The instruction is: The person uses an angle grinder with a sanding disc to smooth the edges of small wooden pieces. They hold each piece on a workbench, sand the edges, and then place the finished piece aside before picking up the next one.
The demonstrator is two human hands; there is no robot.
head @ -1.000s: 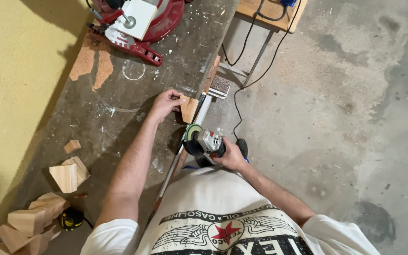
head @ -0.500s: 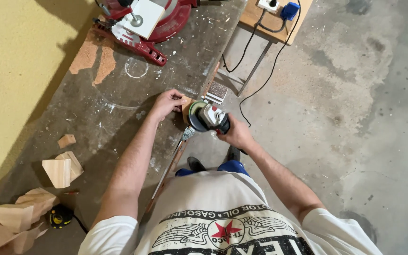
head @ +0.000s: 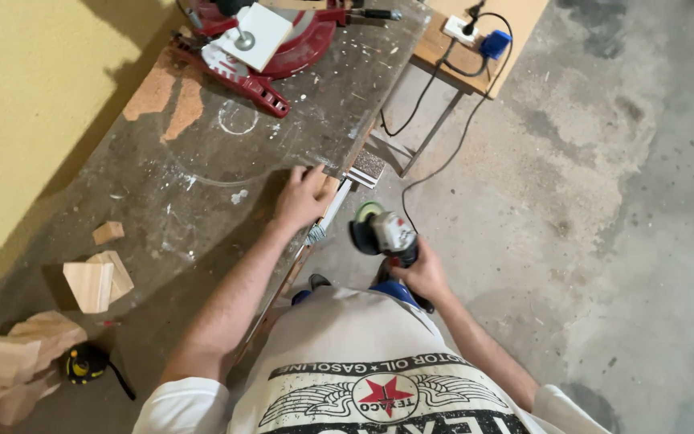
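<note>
While the left hand (head: 303,197) lies flat, fingers spread, hiding a wooden block (head: 330,186) at the worktop (head: 202,185) edge mid-frame, the right hand (head: 421,273) grips an angle grinder (head: 381,231), fingers wrapped round its body

Bench (head: 202,201) runs along the left, floor (head: 604,241) to its right. Mitre saw (head: 263,40) on the far end of the bench. Left hand (head: 303,197) lies on a small wood block (head: 329,186) at the bench's right edge. Just right of it, off the bench over the floor, right hand (head: 421,273) holds an angle grinder (head: 383,233). Loose wood blocks (head: 94,281) on the near left of the bench, tape measure (head: 82,363) beside them. Power strip (head: 475,36) on a board far right.
</note>
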